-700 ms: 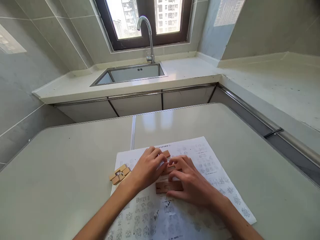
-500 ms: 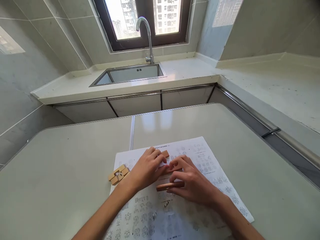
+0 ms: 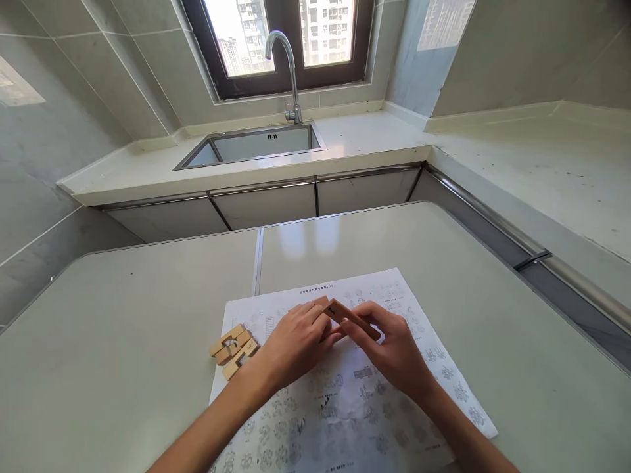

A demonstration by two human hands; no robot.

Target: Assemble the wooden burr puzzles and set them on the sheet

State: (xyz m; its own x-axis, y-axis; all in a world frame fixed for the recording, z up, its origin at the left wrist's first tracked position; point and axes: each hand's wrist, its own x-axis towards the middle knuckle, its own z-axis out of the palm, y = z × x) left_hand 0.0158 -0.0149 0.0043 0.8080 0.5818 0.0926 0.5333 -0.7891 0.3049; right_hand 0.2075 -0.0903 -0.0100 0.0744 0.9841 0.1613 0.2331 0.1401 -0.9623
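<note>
Reddish-brown wood in hand above a pale tabletop

We look down on a pale, glossy tabletop [image 3: 148, 309], crossed by a light seam and catching window glare near its far edge. On it lies a white sheet [image 3: 340, 407] printed with rows of small diagrams. Above the sheet, our right hand [image 3: 392, 338] has its grip closed around a reddish-brown wooden bar [image 3: 353, 319], held tilted between thumb and fingers. Our left hand [image 3: 300, 338] is curled just beside the bar's upper end; we cannot tell what its grip holds. Another brown piece [image 3: 321, 300] peeks out behind it. Yellowish notched blocks [image 3: 233, 344] sit by the sheet's left edge. Beyond, we see a white counter [image 3: 365, 136] with a sink [image 3: 256, 144], a curved chrome faucet [image 3: 294, 79], a dark-framed window [image 3: 283, 46] and grey tiled walls [image 3: 64, 141].
</note>
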